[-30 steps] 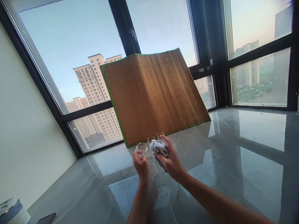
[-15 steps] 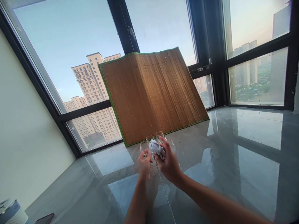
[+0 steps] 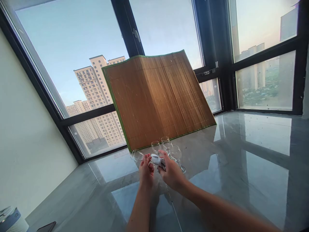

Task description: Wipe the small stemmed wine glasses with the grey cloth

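My left hand point(image 3: 146, 172) is closed around a clear stemmed glass point(image 3: 138, 155), which is tipped so its bowl points away to the left. In my right hand point(image 3: 172, 174) is a bunched pale grey-white cloth point(image 3: 156, 160), pressed towards the foot end of that glass. Fingers and cloth hide the stem and foot. Just beyond my hands several more clear glasses stand upright, among them a small glass point(image 3: 155, 147) and a larger stemmed glass point(image 3: 176, 154) beside my right hand.
A brown bamboo mat point(image 3: 159, 100) with green edging leans against the dark-framed windows behind the glasses. The glossy grey surface point(image 3: 217, 199) mirrors the windows. At the lower left are a lidded cup point(image 3: 13, 219) and a dark phone-like object point(image 3: 47, 227).
The held glass has swung left and tipped over sideways. Both hands came slightly lower and left, with the cloth shifting from in front of the glasses towards the glass's foot end.
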`<act>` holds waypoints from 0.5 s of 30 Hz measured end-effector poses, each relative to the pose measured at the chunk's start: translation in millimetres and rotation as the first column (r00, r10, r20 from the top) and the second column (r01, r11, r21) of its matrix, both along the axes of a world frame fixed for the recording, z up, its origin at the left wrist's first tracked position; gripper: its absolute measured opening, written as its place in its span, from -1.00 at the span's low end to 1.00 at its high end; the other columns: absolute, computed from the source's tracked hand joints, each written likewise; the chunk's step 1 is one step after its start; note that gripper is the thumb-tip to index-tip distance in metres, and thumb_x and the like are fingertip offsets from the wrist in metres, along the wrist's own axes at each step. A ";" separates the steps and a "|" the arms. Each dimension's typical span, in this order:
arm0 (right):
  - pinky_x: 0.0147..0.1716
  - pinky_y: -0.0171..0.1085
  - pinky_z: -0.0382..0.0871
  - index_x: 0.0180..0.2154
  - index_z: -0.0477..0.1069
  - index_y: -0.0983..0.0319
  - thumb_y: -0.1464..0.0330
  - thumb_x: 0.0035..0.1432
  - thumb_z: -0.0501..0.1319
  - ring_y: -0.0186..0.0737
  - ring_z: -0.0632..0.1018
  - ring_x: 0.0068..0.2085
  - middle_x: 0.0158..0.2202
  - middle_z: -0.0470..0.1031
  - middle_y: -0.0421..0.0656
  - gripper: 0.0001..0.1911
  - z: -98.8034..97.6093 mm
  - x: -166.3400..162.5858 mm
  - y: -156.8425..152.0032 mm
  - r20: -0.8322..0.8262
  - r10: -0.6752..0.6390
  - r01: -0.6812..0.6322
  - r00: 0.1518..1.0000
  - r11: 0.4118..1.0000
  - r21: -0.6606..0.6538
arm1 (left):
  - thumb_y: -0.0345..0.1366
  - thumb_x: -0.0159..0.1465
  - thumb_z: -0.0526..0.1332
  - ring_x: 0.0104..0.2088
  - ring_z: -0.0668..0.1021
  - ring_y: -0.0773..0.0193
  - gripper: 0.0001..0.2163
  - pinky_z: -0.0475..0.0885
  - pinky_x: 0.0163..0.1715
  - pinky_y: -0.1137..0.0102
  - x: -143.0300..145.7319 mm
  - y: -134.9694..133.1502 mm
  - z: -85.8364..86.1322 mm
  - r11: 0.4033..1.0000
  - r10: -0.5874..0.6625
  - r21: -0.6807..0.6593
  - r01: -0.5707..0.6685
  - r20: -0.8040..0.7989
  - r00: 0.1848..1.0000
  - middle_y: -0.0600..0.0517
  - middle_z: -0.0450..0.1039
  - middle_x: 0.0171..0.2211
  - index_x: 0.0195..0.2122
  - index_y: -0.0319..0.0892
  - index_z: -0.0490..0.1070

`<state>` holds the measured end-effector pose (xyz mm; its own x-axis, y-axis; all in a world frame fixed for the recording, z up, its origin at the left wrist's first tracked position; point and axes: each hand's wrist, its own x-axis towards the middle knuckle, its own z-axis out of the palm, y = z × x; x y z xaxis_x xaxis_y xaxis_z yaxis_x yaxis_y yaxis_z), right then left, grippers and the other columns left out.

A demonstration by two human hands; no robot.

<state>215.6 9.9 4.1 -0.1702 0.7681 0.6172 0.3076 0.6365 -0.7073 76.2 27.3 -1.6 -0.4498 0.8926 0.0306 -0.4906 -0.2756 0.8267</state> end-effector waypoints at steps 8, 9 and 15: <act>-0.05 -0.10 0.46 0.25 0.07 0.08 0.48 0.14 0.15 -0.08 0.60 -0.04 0.08 0.52 -0.07 -0.34 14.3 3.7 -14.8 -0.153 0.115 -0.095 0.981 0.987 0.131 | -0.24 0.10 0.34 -0.49 0.43 0.30 -0.86 0.32 -0.48 0.43 9.8 3.1 -18.1 0.992 0.121 0.040 -0.123 -0.629 0.768 0.05 0.42 -0.51 -0.47 -0.18 0.45; -0.06 -0.10 0.46 0.25 0.07 0.07 0.49 0.13 0.15 -0.08 0.60 -0.04 0.07 0.53 -0.07 -0.33 14.0 3.7 -16.2 -0.144 0.133 -0.112 0.981 0.983 0.143 | -0.26 0.08 0.34 -0.45 0.44 0.27 -0.87 0.33 -0.45 0.41 10.4 3.0 -21.0 0.993 0.116 0.058 -0.104 -0.674 0.730 0.04 0.42 -0.50 -0.48 -0.18 0.44; -0.07 -0.13 0.46 0.25 0.08 0.07 0.52 0.11 0.16 -0.08 0.60 -0.02 0.07 0.54 -0.09 -0.32 13.0 1.7 -22.9 -0.086 0.204 -0.189 0.975 0.970 0.154 | -0.28 0.11 0.30 -0.23 0.47 0.10 -0.89 0.39 -0.23 0.30 0.6 4.5 -42.4 0.999 0.022 -0.010 -0.051 -0.814 0.581 -0.03 0.40 -0.38 -0.40 -0.11 0.38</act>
